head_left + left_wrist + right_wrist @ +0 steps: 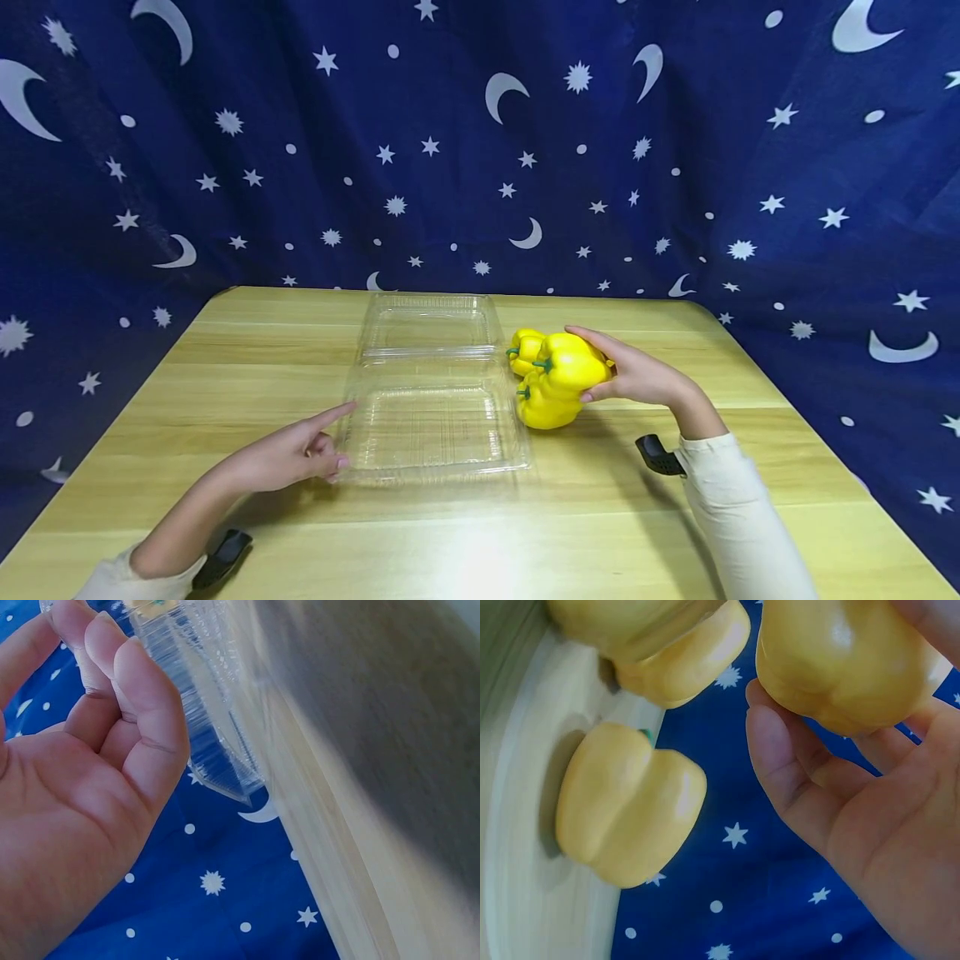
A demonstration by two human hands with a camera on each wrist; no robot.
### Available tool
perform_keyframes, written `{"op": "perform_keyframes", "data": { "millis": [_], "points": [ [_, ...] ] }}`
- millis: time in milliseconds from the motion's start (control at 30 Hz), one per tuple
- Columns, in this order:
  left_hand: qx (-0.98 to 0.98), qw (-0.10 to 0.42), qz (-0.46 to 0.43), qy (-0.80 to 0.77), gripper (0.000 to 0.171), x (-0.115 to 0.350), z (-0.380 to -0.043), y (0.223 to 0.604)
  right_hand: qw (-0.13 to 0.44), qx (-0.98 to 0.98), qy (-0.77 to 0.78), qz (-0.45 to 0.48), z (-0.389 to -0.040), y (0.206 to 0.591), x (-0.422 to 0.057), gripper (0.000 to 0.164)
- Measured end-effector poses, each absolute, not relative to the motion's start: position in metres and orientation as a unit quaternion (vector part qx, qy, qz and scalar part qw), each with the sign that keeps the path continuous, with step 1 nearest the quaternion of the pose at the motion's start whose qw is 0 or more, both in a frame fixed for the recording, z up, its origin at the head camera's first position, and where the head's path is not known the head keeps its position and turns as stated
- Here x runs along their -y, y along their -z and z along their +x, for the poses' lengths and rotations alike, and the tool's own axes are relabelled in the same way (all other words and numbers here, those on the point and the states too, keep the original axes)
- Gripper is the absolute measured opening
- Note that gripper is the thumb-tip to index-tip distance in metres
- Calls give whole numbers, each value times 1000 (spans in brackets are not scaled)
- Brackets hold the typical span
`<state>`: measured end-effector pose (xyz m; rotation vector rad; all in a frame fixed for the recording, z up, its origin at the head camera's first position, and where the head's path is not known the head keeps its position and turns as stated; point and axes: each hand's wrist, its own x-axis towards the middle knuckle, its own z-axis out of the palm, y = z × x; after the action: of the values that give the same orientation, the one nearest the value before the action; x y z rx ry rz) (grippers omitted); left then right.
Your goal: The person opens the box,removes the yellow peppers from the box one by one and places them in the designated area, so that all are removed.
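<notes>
In the head view my right hand [636, 371] grips a yellow bell pepper [573, 360] with a green stem, thumb at its near side and fingers at its far side. The right wrist view shows this held pepper [847, 660] raised off the table. Beneath it in the head view sits another yellow pepper [546, 410], with one more pepper [525, 350] behind to the left. A clear plastic clamshell container [431, 477] lies unfolded left of the peppers. At its left edge is my left hand [281, 454], index finger extended, other fingers bent, pinching nothing that shows.
The right wrist view reveals a further yellow pepper [626, 806] on the table, mostly hidden from the head camera by my right hand. The container's lid half [431, 302] lies toward the far table edge. A blue star-and-moon curtain [450, 150] hangs behind the wooden table [247, 350].
</notes>
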<state>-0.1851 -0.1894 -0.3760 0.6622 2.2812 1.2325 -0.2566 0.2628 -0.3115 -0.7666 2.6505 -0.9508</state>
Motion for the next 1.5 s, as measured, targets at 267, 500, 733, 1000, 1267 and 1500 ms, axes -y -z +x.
{"op": "perform_keyframes", "data": {
  "millis": [267, 500, 733, 1000, 1267, 1500],
  "points": [
    [-826, 234, 243, -452, 76, 189, -185, 377, 106, -902, 339, -244, -253, 312, -279, 92],
    [-821, 233, 251, -457, 76, 189, -185, 376, 100, -901, 359, -224, -248, 310, -291, 91],
    [-822, 232, 252, -454, 76, 190, -185, 377, 89, -903, 366, -207, -246, 311, -301, 91],
    [-821, 230, 259, -455, 75, 190, -186, 378, 82, -908, 361, -198, -244, 320, -312, 92],
    [-811, 239, 260, -467, 75, 190, -187, 378, 76, -915, 350, -186, -244, 325, -320, 91],
    [-805, 241, 263, -474, 75, 192, -188, 378, 82, -915, 349, -187, -252, 334, -324, 91]
  ]
}}
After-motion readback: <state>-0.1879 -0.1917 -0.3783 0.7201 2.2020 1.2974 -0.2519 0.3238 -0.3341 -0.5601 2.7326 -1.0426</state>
